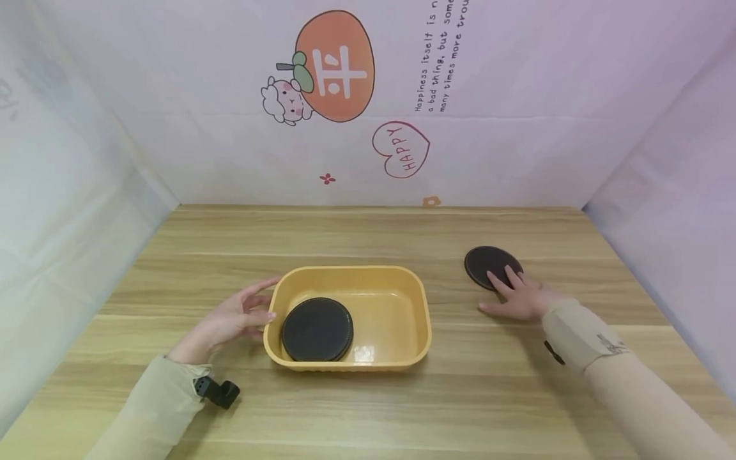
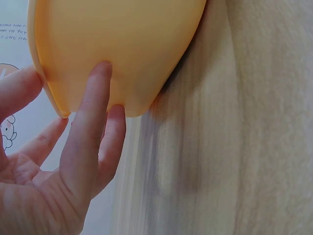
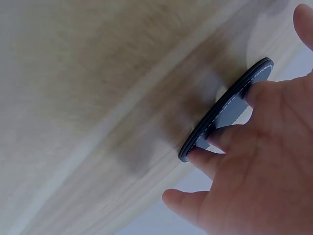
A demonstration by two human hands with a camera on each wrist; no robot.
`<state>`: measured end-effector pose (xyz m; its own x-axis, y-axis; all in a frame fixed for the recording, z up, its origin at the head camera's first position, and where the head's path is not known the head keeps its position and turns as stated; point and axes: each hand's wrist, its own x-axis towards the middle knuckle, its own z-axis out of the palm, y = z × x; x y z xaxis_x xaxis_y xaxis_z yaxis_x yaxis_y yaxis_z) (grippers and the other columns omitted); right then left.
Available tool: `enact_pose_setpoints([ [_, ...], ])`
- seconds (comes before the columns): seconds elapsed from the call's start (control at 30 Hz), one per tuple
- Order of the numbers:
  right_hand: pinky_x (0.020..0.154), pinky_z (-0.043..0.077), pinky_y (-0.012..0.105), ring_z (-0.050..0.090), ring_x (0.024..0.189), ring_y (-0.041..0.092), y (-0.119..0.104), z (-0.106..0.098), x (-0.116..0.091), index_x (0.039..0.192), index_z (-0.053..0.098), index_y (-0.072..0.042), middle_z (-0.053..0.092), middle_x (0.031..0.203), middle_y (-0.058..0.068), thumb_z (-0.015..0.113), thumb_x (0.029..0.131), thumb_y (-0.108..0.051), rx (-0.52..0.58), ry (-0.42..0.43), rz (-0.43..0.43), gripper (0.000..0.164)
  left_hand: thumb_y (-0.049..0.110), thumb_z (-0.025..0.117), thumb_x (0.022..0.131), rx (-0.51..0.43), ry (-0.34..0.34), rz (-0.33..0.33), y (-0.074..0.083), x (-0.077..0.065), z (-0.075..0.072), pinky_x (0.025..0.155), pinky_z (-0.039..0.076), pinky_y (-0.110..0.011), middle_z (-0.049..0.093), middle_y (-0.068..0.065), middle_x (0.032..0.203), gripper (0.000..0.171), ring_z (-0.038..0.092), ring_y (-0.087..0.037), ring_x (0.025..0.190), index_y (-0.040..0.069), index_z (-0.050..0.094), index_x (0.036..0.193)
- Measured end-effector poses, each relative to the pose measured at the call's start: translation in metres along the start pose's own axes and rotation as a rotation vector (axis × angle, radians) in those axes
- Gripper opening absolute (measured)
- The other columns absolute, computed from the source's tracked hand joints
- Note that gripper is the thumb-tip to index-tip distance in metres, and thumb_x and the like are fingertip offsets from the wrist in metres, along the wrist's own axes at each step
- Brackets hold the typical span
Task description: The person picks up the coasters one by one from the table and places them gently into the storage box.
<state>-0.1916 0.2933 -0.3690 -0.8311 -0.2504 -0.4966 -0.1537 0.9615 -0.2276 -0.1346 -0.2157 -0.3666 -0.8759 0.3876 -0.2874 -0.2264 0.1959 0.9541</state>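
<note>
A yellow rectangular plastic bin (image 1: 402,319) stands on the wood-grain table. Inside it, on the left, lies a round black coaster (image 1: 317,329) with a stitched edge; its thick side may be more than one layer. My left hand (image 1: 232,319) is at the bin's left end, fingertips touching the outer wall (image 2: 132,44) and thumb by the rim. Right of the bin, another round black coaster (image 1: 485,263) with pale edge stitching lies flat on the table. My right hand (image 1: 520,300) rests spread fingertips on its top, with the thumb out to the side, off the coaster.
A white printed cloth (image 1: 230,160) hangs behind the table, with cloth walls on the left and right too. Wood-grain tabletop (image 1: 368,409) shows in front of the bin and between the bin and the right coaster. A small black device (image 1: 217,391) sits on my left wrist.
</note>
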Motion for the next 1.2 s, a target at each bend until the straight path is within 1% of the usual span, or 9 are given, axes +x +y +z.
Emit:
enact_pose_setpoints([
  [0.13, 0.098, 0.007, 0.080, 0.005, 0.133, 0.060, -0.001, 0.004, -0.009, 0.151, 0.011, -0.003, -0.001, 0.150, 0.038, 0.043, 0.088, -0.067, -0.023, 0.010, -0.023, 0.095, 0.002, 0.060, 0.090, 0.001, -0.002, 0.001, 0.001, 0.001, 0.000, 0.081, 0.057, -0.042, 0.024, -0.037, 0.145, 0.079, 0.061, -0.022, 0.102, 0.007, 0.011, 0.152],
  [0.43, 0.096, 0.011, 0.081, 0.012, 0.131, 0.062, 0.007, 0.025, -0.019, 0.150, 0.020, -0.003, 0.008, 0.149, 0.039, 0.046, 0.087, -0.066, -0.054, 0.112, -0.079, 0.092, 0.002, 0.060, 0.089, -0.002, -0.002, -0.004, 0.001, 0.001, 0.001, 0.081, 0.057, -0.042, 0.023, -0.037, 0.145, 0.080, 0.060, -0.022, 0.102, 0.006, 0.011, 0.152],
  [0.57, 0.096, 0.013, 0.080, 0.012, 0.131, 0.062, 0.004, 0.029, -0.023, 0.150, 0.021, -0.003, 0.008, 0.149, 0.038, 0.048, 0.086, -0.066, -0.057, 0.123, -0.083, 0.093, 0.004, 0.061, 0.089, -0.003, -0.003, 0.001, 0.000, 0.002, 0.001, 0.081, 0.057, -0.041, 0.024, -0.037, 0.145, 0.080, 0.060, -0.021, 0.101, 0.007, 0.011, 0.152],
  [0.67, 0.096, 0.019, 0.079, 0.015, 0.129, 0.063, -0.001, 0.026, -0.025, 0.148, 0.025, -0.003, 0.012, 0.148, 0.039, 0.051, 0.086, -0.064, -0.049, 0.142, -0.111, 0.091, 0.004, 0.061, 0.090, -0.001, -0.002, 0.000, -0.002, 0.000, -0.001, 0.080, 0.057, -0.041, 0.024, -0.037, 0.144, 0.080, 0.060, -0.020, 0.101, 0.007, 0.011, 0.152],
  [0.8, 0.093, 0.027, 0.077, 0.019, 0.126, 0.066, -0.001, 0.018, -0.021, 0.145, 0.033, -0.002, 0.018, 0.146, 0.039, 0.059, 0.085, -0.057, 0.003, 0.191, -0.158, 0.086, 0.004, 0.061, 0.090, 0.003, 0.002, -0.003, -0.002, -0.003, -0.003, 0.081, 0.057, -0.041, 0.024, -0.037, 0.144, 0.080, 0.059, -0.020, 0.103, 0.006, 0.010, 0.152],
  [0.9, 0.092, 0.027, 0.078, 0.017, 0.126, 0.065, 0.005, 0.013, -0.014, 0.143, 0.036, -0.002, 0.017, 0.146, 0.038, 0.065, 0.083, -0.052, 0.056, 0.232, -0.174, 0.084, 0.005, 0.061, 0.090, 0.003, 0.004, -0.001, -0.001, -0.004, -0.002, 0.081, 0.057, -0.041, 0.025, -0.037, 0.143, 0.080, 0.059, -0.021, 0.103, 0.006, 0.010, 0.152],
  [0.97, 0.092, 0.028, 0.078, 0.017, 0.127, 0.065, 0.009, 0.010, -0.008, 0.143, 0.037, -0.002, 0.016, 0.147, 0.038, 0.067, 0.081, -0.052, 0.063, 0.261, -0.175, 0.085, 0.006, 0.061, 0.090, 0.005, 0.002, 0.001, -0.001, -0.004, -0.002, 0.081, 0.057, -0.041, 0.025, -0.038, 0.143, 0.080, 0.059, -0.021, 0.103, 0.006, 0.011, 0.152],
  [1.07, 0.091, 0.029, 0.077, 0.017, 0.127, 0.063, 0.013, 0.005, -0.001, 0.144, 0.035, -0.002, 0.015, 0.147, 0.037, 0.070, 0.078, -0.052, 0.079, 0.271, -0.160, 0.089, 0.006, 0.061, 0.090, 0.005, -0.003, 0.002, 0.000, -0.003, 0.000, 0.081, 0.057, -0.041, 0.025, -0.038, 0.143, 0.080, 0.059, -0.021, 0.104, 0.006, 0.011, 0.152],
  [1.2, 0.092, 0.031, 0.076, 0.019, 0.127, 0.063, 0.016, -0.002, 0.009, 0.144, 0.034, -0.004, 0.017, 0.145, 0.039, 0.073, 0.075, -0.053, 0.065, 0.270, -0.154, 0.093, 0.005, 0.061, 0.090, -0.002, -0.011, 0.001, 0.001, -0.001, 0.001, 0.081, 0.057, -0.041, 0.024, -0.038, 0.144, 0.080, 0.059, -0.020, 0.104, 0.005, 0.010, 0.151],
])
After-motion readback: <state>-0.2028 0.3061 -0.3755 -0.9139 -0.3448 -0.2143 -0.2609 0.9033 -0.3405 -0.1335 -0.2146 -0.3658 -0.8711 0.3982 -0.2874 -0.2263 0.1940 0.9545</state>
